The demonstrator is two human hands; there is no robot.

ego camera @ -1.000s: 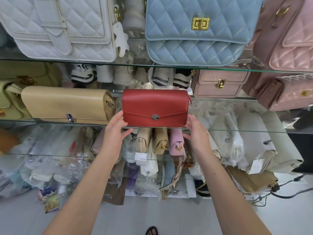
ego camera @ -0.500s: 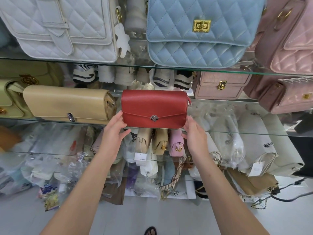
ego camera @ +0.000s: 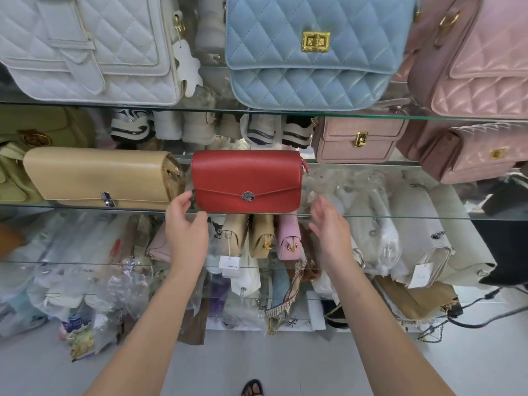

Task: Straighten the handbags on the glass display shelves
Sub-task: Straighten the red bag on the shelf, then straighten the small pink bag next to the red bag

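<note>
Red handbag (ego camera: 247, 181) is seated upright on the front edge of the middle glass shelf (ego camera: 400, 217), squarely facing outward, with its base set along the shelf lip. It is positioned between the two hands and slightly above them. The left hand (ego camera: 187, 232) is held at the lower left corner of the bag, fingers loosely spread and lightly curved, thumb extended beneath the bottom edge; nothing is gripped, and whether the fingertips touch the bag cannot be determined. The right hand (ego camera: 333, 232) is held just off the lower right corner, clear of the bag, with the fingers relaxed and parted and nothing held; its outline is slightly blurred.

A beige handbag (ego camera: 97, 175) is located just beside the red one on the left, on the same shelf, with a narrow gap between them. A blue quilted handbag (ego camera: 308, 52) is placed on the shelf above.

The red bag is rectangular, wider than it is tall, and finished in a finely grained red material. The front is covered by an envelope flap whose lower edge is drawn to a shallow point at the centre. A small round silver clasp (ego camera: 248, 196) is fitted at that point. A silver metal fitting (ego camera: 305, 167) is mounted at the upper right corner.
</note>
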